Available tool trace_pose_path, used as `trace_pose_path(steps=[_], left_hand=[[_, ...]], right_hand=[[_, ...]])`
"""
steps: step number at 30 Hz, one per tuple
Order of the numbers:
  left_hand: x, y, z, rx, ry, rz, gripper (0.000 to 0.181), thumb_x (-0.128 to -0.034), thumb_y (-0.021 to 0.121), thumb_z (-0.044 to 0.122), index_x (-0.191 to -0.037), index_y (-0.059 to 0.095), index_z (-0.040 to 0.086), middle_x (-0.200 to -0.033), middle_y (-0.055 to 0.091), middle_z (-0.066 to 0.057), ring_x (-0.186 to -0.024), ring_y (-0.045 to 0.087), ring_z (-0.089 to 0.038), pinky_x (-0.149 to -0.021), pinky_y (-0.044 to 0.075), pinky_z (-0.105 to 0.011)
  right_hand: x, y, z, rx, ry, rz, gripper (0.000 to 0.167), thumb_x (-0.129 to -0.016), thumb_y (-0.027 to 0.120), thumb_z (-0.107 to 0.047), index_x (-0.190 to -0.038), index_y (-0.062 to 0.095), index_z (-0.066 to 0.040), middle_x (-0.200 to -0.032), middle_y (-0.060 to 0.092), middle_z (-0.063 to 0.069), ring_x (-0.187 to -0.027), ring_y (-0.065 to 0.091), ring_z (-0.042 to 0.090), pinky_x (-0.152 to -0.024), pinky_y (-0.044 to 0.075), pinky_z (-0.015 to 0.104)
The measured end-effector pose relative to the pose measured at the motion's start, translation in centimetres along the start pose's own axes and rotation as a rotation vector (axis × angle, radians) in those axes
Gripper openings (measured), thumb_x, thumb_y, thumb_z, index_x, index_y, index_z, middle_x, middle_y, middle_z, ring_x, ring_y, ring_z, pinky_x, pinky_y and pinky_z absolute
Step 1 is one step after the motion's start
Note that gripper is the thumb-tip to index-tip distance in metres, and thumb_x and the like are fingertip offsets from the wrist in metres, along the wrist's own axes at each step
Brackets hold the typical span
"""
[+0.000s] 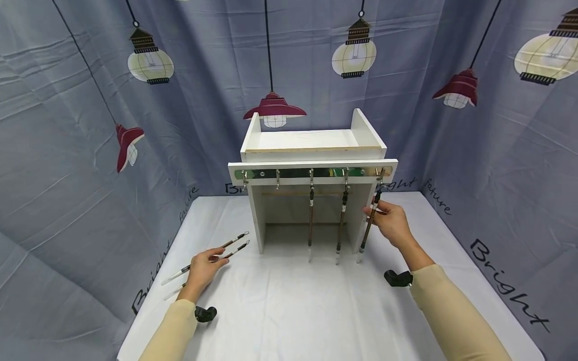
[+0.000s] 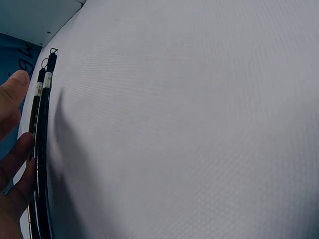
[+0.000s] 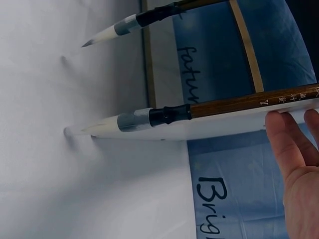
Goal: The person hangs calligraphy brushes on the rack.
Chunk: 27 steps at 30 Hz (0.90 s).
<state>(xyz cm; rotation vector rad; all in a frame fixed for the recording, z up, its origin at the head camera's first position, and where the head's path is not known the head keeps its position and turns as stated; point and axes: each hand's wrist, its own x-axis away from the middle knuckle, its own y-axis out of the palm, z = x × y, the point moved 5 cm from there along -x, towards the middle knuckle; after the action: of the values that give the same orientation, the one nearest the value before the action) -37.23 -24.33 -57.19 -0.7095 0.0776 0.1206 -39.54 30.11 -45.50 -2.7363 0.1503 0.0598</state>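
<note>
Three brushes hang tip-down from hooks on the white rack's front bar (image 1: 293, 173): one at the middle hook (image 1: 310, 215), one right of it (image 1: 341, 215), and the rightmost (image 1: 371, 220), which is tilted. Beside the rightmost brush (image 3: 224, 108) is my right hand (image 1: 392, 223), its extended fingertips (image 3: 279, 122) touching or very near the handle. Two more brushes (image 1: 237, 249) lie side by side at the left, tips toward the lower left. My left hand (image 1: 204, 271) is over them, fingers (image 2: 22, 149) against the handles (image 2: 42, 134), thumb held apart.
The two left hooks (image 1: 277, 179) hold no brush. An open-topped white tray (image 1: 302, 139) forms the top of the rack, which stands at the back of the white-covered table (image 1: 289, 311). Patterned grey-blue curtains (image 1: 203, 100) surround the table at the back and sides.
</note>
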Motion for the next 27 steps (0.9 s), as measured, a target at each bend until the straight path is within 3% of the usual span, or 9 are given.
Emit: trace_pose_path(steps=[9,18,27], left_hand=[[-0.3,0.6,-0.7,-0.041,0.000,0.009,0.047,-0.0925,0.079,0.018,-0.137,0.067,0.006,-0.122,0.074,-0.017,-0.108,0.072,-0.033,-0.093,0.057,-0.050],[-0.3,1.0,-1.6,-0.035,0.000,0.068,0.038,-0.0910,0.081,0.017,-0.127,0.074,0.005,-0.107,0.077,-0.013,-0.102,0.072,-0.031,-0.092,0.057,-0.050],[-0.4,1.1,-1.6,-0.077,-0.015,0.058,0.029,-0.0905,0.081,0.017,-0.117,0.079,0.006,-0.117,0.075,-0.017,-0.120,0.066,-0.041,-0.107,0.050,-0.055]], right_hand=[[0.1,0.0,-0.1,0.003,0.011,0.004,0.058,-0.103,0.065,-0.034,-0.150,0.053,-0.002,-0.153,0.050,0.028,-0.124,0.063,0.047,-0.111,0.041,0.066],[0.1,0.0,-0.2,0.021,0.013,-0.001,0.059,-0.102,0.066,-0.036,-0.149,0.054,-0.002,-0.145,0.057,0.027,-0.122,0.065,0.046,-0.111,0.040,0.066],[-0.1,0.2,0.1,0.010,0.028,0.006,0.059,-0.102,0.067,-0.032,-0.149,0.053,-0.001,-0.146,0.057,0.027,-0.123,0.065,0.044,-0.111,0.042,0.064]])
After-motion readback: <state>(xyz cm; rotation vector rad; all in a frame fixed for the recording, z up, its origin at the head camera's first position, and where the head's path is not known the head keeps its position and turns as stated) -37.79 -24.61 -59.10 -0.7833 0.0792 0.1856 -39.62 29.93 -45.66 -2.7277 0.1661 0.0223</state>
